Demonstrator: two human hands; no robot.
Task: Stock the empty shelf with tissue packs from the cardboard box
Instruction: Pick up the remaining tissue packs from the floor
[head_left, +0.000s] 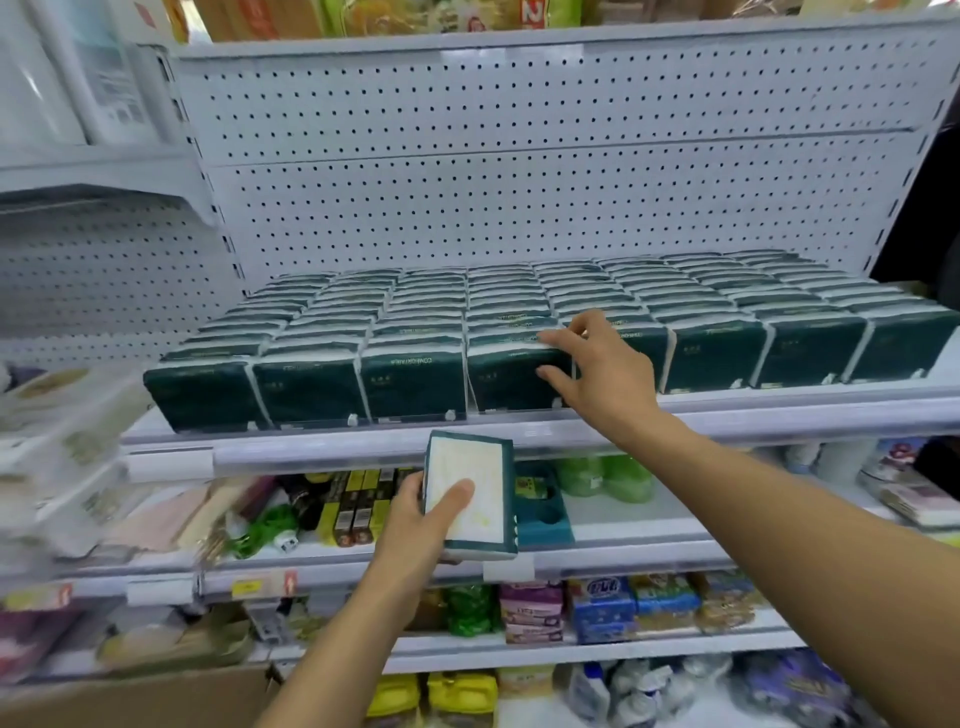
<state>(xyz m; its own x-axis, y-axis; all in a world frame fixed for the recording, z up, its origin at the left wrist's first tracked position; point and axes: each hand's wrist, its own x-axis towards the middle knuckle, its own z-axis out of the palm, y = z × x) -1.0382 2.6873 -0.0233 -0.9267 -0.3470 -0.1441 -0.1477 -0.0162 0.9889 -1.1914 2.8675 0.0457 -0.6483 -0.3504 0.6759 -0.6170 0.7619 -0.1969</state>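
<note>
A: How far along does the stocking look, taking the shelf (675, 410) as the marker?

B: Nearly done, I judge. The shelf carries a full layer of dark green tissue packs (519, 312), in columns running from its front lip back to the pegboard panel (467, 182) behind it. I see no open slot in that layer.

A: So what is left?

B: At least one more pack. The cardboard box (130, 696) shows only as a brown edge far below the shelf, at the bottom left, and its contents are hidden, so I cannot say how many packs remain. Any more would probably have to start a second layer.

A: Where is that spare pack (470, 496)?

B: Just below the shelf's front lip, near its middle, upright with its pale face toward the camera. The left hand (423, 525) grips it, thumb across the pale face and fingers curled round the left edge.

A: And the other hand?

B: The right hand (597, 374) is up at the shelf's front row, right of centre. Its fingers are spread and lie over the top edge of the front pack (511, 382) there, thumb pressing the dark front face. It looks like steadying or squaring the row, though it may be a light hold.
</note>
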